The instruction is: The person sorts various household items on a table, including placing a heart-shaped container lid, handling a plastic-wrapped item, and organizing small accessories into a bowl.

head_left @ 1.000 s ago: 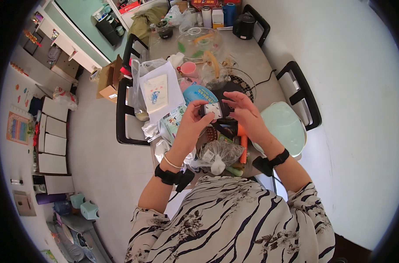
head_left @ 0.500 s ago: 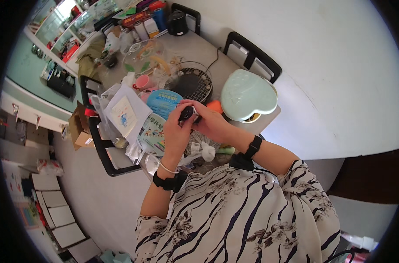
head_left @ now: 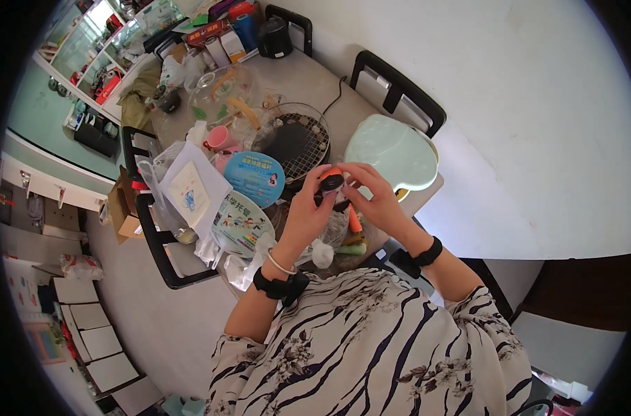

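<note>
Both hands meet over the near part of the table around a small round black-topped container (head_left: 332, 183); its exact kind is not clear. My left hand (head_left: 311, 213) grips it from the left, thumb and fingers closed about its side. My right hand (head_left: 378, 202) curls in from the right, its thumb and fingertips pressed to the same container. Fingers hide most of its lower part. Below and behind the hands lie an orange carrot-like piece (head_left: 355, 220) and a clear plastic bag (head_left: 322, 254) with a knotted white top.
Left of the hands lie a round blue fan (head_left: 254, 179), a green-white printed fan (head_left: 240, 225) and a paper sheet (head_left: 191, 191). Beyond them stand a round grill rack (head_left: 303, 142) and a pink cup (head_left: 220, 138). A pale green heart-shaped lid (head_left: 392, 154) sits at right, near black chairs (head_left: 399, 87).
Both hands have moved right and slightly nearer with the black-topped container. My right hand has turned, with its fingers now arched over it. The orange piece below is now uncovered.
</note>
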Tool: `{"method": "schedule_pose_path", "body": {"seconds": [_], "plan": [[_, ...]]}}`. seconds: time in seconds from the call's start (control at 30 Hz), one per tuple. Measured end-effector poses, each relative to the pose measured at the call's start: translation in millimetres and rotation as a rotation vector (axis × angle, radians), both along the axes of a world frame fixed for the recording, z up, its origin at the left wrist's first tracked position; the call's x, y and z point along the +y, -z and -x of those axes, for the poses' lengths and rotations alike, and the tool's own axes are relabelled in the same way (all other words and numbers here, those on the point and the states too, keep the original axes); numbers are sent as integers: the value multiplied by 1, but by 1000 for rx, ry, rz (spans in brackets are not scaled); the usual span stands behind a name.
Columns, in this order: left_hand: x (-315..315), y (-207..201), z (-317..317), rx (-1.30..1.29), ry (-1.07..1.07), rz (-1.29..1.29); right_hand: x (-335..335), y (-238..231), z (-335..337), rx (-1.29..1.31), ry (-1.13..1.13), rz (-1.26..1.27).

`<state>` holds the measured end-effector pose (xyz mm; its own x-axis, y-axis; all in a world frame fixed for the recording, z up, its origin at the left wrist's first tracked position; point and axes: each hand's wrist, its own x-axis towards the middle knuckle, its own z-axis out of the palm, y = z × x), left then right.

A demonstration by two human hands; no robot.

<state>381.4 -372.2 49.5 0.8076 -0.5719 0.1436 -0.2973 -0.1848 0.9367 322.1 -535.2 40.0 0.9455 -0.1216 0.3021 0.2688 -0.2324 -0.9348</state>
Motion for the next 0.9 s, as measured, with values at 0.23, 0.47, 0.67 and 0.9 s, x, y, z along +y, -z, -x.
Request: {"method": "schedule_pose_path", "body": {"seconds": [0.23,0.47,0.67,0.9], "plan": [[-27,12,1,137,142,-106,-30,35,10,-62,38,188],[-58,20,9,-48,271,-309,-52,48,39,214,71,40],[-87,31,14,3,269,-379,-66,68,66,377,136,-122],[-139,75,3,107,391,-330,-122,92,106,540,451,-126]]}}
